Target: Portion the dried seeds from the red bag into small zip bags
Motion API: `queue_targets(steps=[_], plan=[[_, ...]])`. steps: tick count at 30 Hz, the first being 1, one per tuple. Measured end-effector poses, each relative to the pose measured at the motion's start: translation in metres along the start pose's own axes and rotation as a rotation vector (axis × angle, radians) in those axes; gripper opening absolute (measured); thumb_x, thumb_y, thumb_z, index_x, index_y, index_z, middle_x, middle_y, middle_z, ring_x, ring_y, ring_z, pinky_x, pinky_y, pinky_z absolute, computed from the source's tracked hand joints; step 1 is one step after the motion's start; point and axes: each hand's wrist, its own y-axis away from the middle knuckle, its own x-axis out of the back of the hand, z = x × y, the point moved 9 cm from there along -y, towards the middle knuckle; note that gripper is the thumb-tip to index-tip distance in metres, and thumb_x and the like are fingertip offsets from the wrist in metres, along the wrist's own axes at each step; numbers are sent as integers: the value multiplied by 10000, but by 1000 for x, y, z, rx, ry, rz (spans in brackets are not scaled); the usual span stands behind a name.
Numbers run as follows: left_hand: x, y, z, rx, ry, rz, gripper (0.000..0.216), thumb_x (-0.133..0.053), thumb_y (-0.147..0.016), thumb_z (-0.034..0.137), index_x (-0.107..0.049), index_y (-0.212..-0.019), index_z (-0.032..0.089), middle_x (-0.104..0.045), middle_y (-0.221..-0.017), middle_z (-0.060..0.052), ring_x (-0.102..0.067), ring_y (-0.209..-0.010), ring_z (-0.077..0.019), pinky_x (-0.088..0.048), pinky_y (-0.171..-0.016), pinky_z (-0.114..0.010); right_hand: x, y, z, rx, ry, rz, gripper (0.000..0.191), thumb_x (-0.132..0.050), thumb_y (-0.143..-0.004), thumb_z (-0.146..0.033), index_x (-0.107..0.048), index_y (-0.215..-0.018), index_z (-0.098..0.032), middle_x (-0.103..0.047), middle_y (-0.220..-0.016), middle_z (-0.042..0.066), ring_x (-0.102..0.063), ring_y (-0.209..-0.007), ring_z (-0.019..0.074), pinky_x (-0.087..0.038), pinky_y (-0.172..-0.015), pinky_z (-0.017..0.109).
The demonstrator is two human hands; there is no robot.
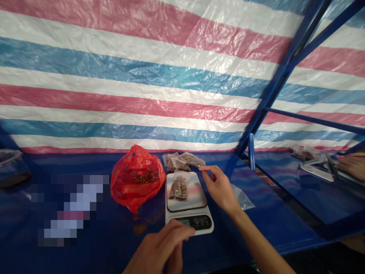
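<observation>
A white kitchen scale [196, 222] stands on the blue table, and a small clear bag of brown pieces [178, 187] lies on its platform. My left hand [159, 249] reaches in from the bottom edge, fingers stretched out, fingertips at the scale's front by the display. My right hand [219, 187] is beside the scale's far right corner. Its thumb and forefinger pinch the corner of a filled small bag [191, 159]. That bag lies with a few like it [174, 164] just behind the scale.
A red plastic bag [137, 184] holding brown pieces sits open left of the scale. Empty clear bags [242, 198] lie to the right. A blue frame post [251, 152] divides off the neighbouring table, where another person's hand [353, 165] works. A dark container [11, 169] is far left.
</observation>
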Motion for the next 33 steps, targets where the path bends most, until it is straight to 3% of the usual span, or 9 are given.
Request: queue_targets(steps=[5, 10, 20, 24, 29, 33], plan=[[54, -12, -31, 330, 77, 353, 176, -520, -974, 291, -646, -1090, 251, -706, -879, -26, -666, -638, -131, -537, -569, -200, -5, -2, -6, 5, -22, 12, 277, -553, -933, -373, -767, -1014, -218, -719, -1045, 87, -603, -816, 222, -489, -803, 369], [75, -14, -47, 482, 170, 420, 153, -594, -922, 344, -624, -1008, 221, -517, -586, 54, -553, -528, -131, -422, -481, -205, -10, -3, -9, 28, -19, 14, 266, -551, -937, -365, -765, -1003, -221, -727, -1038, 80, -639, -871, 232, -511, -850, 384], [87, -27, -48, 505, 255, 422, 157, -577, -883, 364, -605, -934, 218, -475, -536, 79, -461, -470, -111, -369, -467, -208, -27, -5, -9, 133, 259, -46, 302, -566, -973, -387, -767, -1140, -237, -654, -1096, 120, -635, -1072, 291, -485, -1041, 486], [84, -32, -39, 475, 279, 421, 173, -575, -874, 370, -604, -924, 207, -629, -722, 17, -483, -492, -98, -374, -461, -213, -37, -8, -12, 160, 298, -92, 232, -602, -956, -361, -792, -1030, -250, -642, -1086, 113, -612, -1078, 296, -484, -1027, 487], [69, -34, -39, 444, 258, 413, 208, -574, -893, 381, -622, -985, 201, -690, -924, -49, -635, -736, -160, -495, -630, -250, -41, -8, -27, 135, 33, -133, 155, -623, -920, -312, -749, -910, -220, -671, -988, 82, -626, -976, 263, -498, -916, 422], [57, -30, -59, 525, 194, 427, 506, -613, -891, 505, -584, -1285, 188, -699, -1114, -90, -604, -717, -162, -528, -712, -314, -44, 0, -53, 101, -255, -246, 205, -573, -972, -387, -675, -916, -219, -688, -902, 25, -631, -846, 197, -487, -795, 324]])
